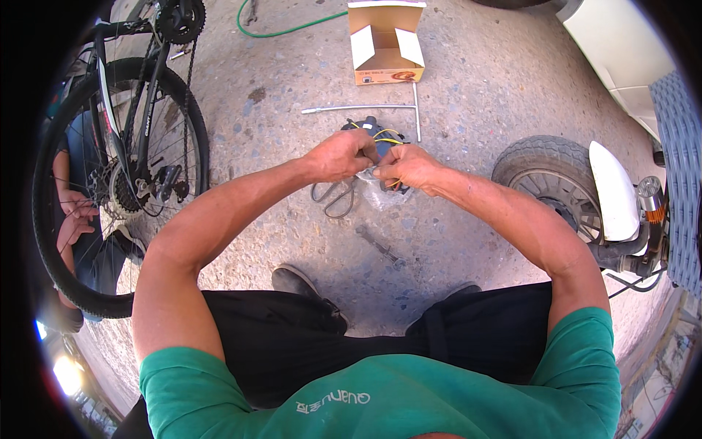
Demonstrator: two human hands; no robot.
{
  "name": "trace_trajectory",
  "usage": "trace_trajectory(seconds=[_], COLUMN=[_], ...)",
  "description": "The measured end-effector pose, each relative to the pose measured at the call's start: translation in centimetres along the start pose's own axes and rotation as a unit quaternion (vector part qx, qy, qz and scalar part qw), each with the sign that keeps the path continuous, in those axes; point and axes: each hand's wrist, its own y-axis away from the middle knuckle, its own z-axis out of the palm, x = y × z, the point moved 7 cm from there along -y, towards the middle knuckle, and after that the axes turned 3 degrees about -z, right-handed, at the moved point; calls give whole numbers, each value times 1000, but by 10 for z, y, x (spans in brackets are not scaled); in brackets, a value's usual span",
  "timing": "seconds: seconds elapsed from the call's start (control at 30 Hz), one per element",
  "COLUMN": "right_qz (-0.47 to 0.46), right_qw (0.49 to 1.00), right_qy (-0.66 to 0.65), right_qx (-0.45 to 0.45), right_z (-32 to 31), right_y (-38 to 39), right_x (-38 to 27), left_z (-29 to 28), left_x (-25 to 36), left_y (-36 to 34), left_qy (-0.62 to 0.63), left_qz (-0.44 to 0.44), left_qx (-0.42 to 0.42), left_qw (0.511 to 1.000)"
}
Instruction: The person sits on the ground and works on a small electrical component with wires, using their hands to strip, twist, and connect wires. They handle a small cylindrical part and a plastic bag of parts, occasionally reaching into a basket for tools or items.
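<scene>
Clear plastic bag (378, 196) is hanging just below your close-set hands, over the concrete floor (453, 95), near a dark wired part (371, 121) and away from any floor edge or corner. Your right hand (411, 167) is pinching the bag's top, while your left hand (342, 155) is curling beside it, its exact grip hidden. You are apparently working the bag's mouth, whether opening or closing being unclear, so the next move is probably calling for one steadying pinch and one gentle pull.

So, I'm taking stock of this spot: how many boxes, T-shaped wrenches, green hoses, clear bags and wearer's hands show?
Box: 1
T-shaped wrench: 1
Green hose: 1
Clear bag: 1
Wearer's left hand and right hand: 2
Total: 6
</scene>
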Motion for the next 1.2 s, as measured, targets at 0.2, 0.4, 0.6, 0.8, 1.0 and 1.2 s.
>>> trace_trajectory(seconds=[0.2,0.4,0.6,0.8,1.0,1.2], right_qz=[19,100,62,13,-3,11], right_qw=[999,991,996,998,1000,1000], right_qy=[-11,-72,-32,-10,-23,7], right_qx=[-34,-48,-61,-60,-8,-16], right_z=[-1,-1,0,1,-4,-2], right_y=[6,7,5,2,-1,-1], right_x=[-3,4,5,1,3,3], left_z=[-1,-3,-3,-1,1,1], left_x=[-1,-1,-3,-3,-3,-4], left_y=[1,1,0,1,0,-1], left_qy=[-8,10,-2,9,9,18], left_qz=[-9,-9,-32,-32,-26,-32], left_qx=[0,-1,-6,-5,-4,-9], left_qw=[1000,1000,999,999,1000,999])
